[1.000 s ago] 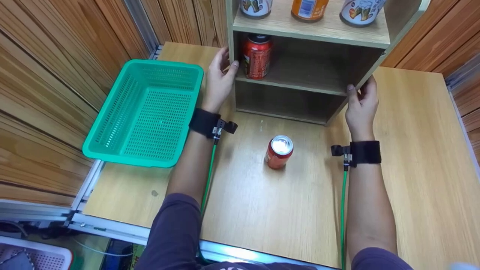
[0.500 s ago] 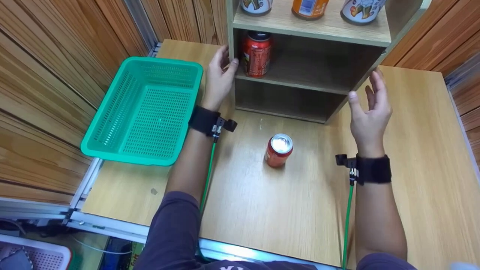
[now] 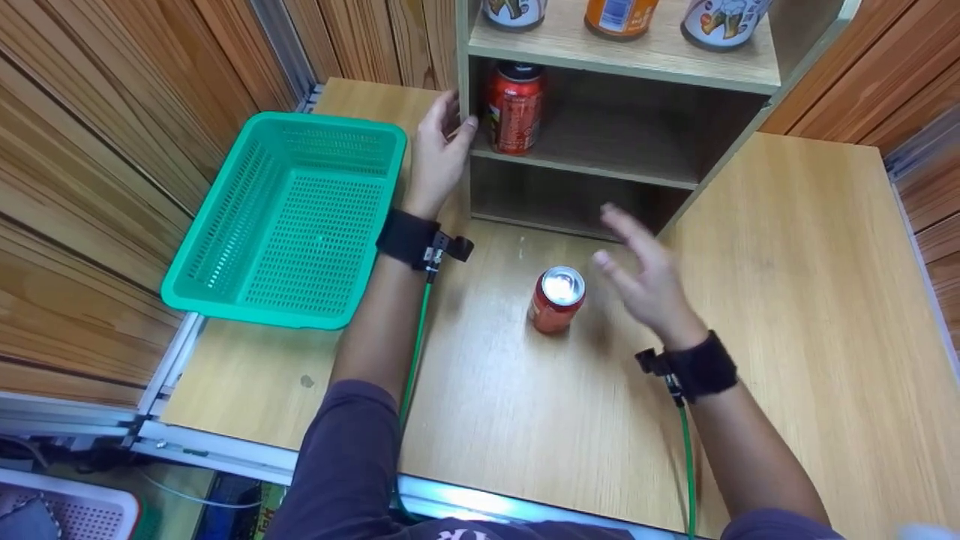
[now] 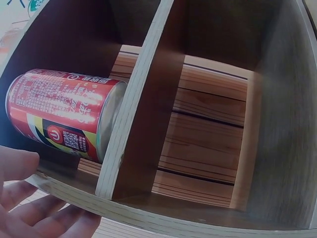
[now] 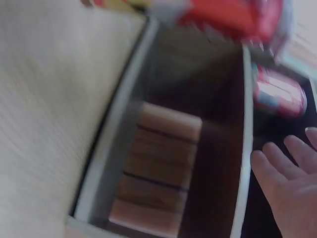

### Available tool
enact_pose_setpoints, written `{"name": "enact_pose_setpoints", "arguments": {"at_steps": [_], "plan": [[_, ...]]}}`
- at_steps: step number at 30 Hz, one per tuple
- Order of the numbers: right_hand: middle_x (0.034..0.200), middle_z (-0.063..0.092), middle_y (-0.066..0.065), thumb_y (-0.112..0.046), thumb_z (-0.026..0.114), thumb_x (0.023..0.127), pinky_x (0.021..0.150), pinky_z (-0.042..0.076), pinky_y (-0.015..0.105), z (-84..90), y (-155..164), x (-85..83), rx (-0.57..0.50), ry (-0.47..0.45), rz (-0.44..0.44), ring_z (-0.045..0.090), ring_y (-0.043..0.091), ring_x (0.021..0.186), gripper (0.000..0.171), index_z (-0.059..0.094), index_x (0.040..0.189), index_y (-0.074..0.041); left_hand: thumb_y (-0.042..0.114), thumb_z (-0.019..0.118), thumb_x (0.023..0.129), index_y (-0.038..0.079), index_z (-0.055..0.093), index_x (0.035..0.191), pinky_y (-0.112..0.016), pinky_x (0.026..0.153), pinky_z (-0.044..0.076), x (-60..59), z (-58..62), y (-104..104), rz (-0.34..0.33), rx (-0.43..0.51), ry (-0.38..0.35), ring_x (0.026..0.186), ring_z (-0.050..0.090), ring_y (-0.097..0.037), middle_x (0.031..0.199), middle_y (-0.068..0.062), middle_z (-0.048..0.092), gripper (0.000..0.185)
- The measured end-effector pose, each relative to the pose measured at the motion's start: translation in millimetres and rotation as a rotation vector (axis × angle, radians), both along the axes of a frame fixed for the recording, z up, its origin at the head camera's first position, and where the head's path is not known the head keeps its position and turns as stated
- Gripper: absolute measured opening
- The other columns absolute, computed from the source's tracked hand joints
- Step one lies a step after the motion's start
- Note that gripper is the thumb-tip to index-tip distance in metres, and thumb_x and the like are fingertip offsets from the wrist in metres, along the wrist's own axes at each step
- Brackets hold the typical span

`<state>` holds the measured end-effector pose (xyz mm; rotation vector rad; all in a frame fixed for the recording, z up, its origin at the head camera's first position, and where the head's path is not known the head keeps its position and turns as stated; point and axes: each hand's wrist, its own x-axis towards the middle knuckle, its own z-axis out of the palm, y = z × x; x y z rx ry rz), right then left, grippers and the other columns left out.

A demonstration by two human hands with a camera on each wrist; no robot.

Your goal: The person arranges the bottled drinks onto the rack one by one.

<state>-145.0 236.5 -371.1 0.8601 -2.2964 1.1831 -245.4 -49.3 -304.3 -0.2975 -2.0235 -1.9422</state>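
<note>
A red drink can [image 3: 556,301] with a silver top stands upright on the table. Just right of it hangs my right hand [image 3: 651,289], fingers spread and holding nothing. My left hand [image 3: 441,154] grips the left side panel of the wooden shelf [image 3: 585,169], thumb at its front edge and fingers outside. On the middle level, at the left, stands another red can [image 3: 516,112]; in the left wrist view this can [image 4: 62,111] shows its printed back. The right wrist view is blurred, with a red can [image 5: 223,17] at its top edge and my open right hand [image 5: 292,183] at its right.
A green plastic basket [image 3: 319,319] sits on the table's left side. The upper board bears a white can [image 3: 514,10], an orange can [image 3: 621,15] and a second white can [image 3: 724,21]. Wooden walls [image 3: 135,150] enclose the table [image 3: 517,420].
My right hand has let go of the shelf's right side and swung left and toward me, near the standing can. My left hand has stayed on the shelf.
</note>
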Motion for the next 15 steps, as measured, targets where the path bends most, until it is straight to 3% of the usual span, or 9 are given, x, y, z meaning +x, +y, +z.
{"name": "enact_pose_setpoints", "arguments": {"at_steps": [4,8,15], "plan": [[0.138,0.037,0.001,-0.025,0.063,0.083,0.100,0.028,0.037,-17.7,-9,6.3,0.129,-0.100,0.020,0.036,0.018,0.123,0.058,0.039,0.135,-0.014,0.005,0.054,0.088,0.003,0.041,0.130,-0.023,0.092,0.037,-0.2,-0.2,0,0.003,-0.003,-0.002,0.113,0.046,-0.011,0.128,-0.008,0.048,0.044],[0.136,0.039,-0.003,-0.035,0.065,0.080,0.097,0.032,0.040,-28.9,-14,13.1,0.192,-0.206,0.003,0.042,0.020,0.117,0.066,0.035,0.137,-0.022,0.005,0.054,0.088,0.003,0.042,0.129,-0.023,0.092,0.037,-0.1,-0.2,-1,0.003,-0.004,-0.004,0.112,0.046,-0.011,0.127,-0.007,0.048,0.044],[0.135,0.039,-0.005,-0.044,0.072,0.069,0.097,0.031,0.044,-40.2,-21,20.1,0.264,-0.245,-0.005,0.035,0.016,0.123,0.079,0.036,0.137,-0.025,0.004,0.054,0.087,-0.001,0.039,0.130,-0.023,0.092,0.037,-1.2,-1.0,-1,-0.001,0.004,0.007,0.113,0.045,-0.012,0.128,-0.011,0.048,0.046]]}}
